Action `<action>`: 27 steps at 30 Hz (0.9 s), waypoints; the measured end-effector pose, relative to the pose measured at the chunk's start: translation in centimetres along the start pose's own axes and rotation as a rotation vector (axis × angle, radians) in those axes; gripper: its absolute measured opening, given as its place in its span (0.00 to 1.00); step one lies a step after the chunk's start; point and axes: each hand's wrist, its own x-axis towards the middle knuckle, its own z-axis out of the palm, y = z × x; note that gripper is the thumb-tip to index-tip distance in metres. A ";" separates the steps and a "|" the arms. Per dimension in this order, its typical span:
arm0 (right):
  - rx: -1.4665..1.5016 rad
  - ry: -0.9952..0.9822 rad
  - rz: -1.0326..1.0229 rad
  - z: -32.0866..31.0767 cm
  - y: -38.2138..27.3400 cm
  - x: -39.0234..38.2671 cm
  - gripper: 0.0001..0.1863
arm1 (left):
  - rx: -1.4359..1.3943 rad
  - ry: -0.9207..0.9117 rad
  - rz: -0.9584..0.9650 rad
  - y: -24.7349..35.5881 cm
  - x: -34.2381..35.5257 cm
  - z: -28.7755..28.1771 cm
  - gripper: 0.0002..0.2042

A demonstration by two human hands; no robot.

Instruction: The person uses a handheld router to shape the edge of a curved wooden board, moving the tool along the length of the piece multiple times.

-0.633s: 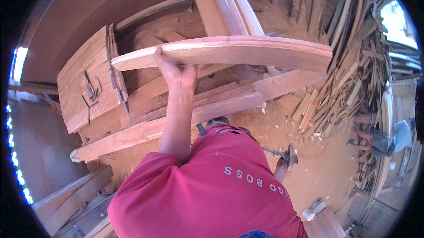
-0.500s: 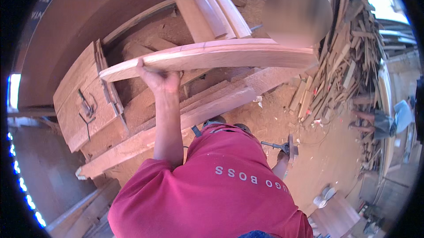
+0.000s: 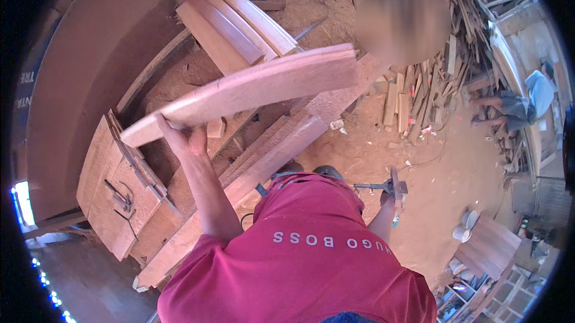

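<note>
A curved, pale reddish board (image 3: 269,86) hangs at an angle across the middle of the view. My left hand (image 3: 185,137) is closed on its lower edge near the left end, with some fingers hidden. Low at my right side, my right hand (image 3: 386,194) is closed on a dark tool (image 3: 374,186) with a long bar and an upright plate; its exact kind is unclear. Beyond the board lies a stack of smooth planks (image 3: 227,23). A long beam (image 3: 269,161) runs below the board, in front of my body.
A worktop of boards (image 3: 105,203) with metal tools stands at left. Heaped offcuts (image 3: 407,101) lie at back right. A person in a light blue top (image 3: 539,92) is at the right, near pale buckets (image 3: 464,227). A blurred round patch covers part of the upper right.
The view has turned. The board in my left hand has tilted, its right end higher and its left end lower. Both hands keep their holds.
</note>
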 end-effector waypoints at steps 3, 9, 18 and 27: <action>-0.187 0.048 0.146 1.3 -0.7 -1.5 0.26 | -0.035 -0.161 0.133 1.5 -1.1 4.4 0.31; -0.123 -0.131 -0.021 0.4 -2.6 -1.8 0.22 | -0.127 -0.218 -0.031 -8.2 -0.6 4.7 0.36; -0.299 -0.019 0.139 2.5 -4.3 -5.5 0.24 | 0.464 0.147 0.027 -17.6 4.3 -4.9 0.32; -0.418 0.204 0.146 -2.0 -3.4 -5.3 0.28 | 0.707 0.062 -0.106 -24.8 5.8 -1.1 0.28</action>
